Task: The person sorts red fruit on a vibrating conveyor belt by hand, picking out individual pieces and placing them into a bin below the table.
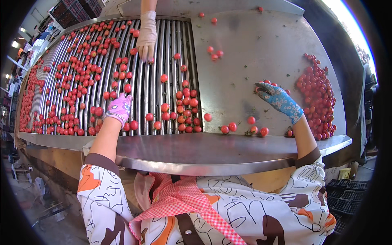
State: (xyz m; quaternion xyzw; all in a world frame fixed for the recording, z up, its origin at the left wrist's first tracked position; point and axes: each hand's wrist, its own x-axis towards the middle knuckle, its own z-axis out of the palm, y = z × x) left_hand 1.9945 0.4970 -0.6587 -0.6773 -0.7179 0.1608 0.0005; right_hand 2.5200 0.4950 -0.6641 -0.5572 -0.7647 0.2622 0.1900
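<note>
My left hand, in a pink patterned glove, reaches over the metal roller conveyor among small red tomatoes; whether its fingers hold one cannot be told. On the right, my right hand, in a blue floral glove, is over the smooth metal chute. Its fingers are spread, with a few tomatoes just behind them. A large heap of tomatoes lies at the chute's right end. Many more tomatoes are scattered across the rollers, thickest towards the left.
A co-worker's gloved hand reaches down onto the rollers from the far side, touching or close to a tomato. A flat metal ledge runs between me and the conveyor. Black crates lie at the lower right; stacked crates stand at the upper left.
</note>
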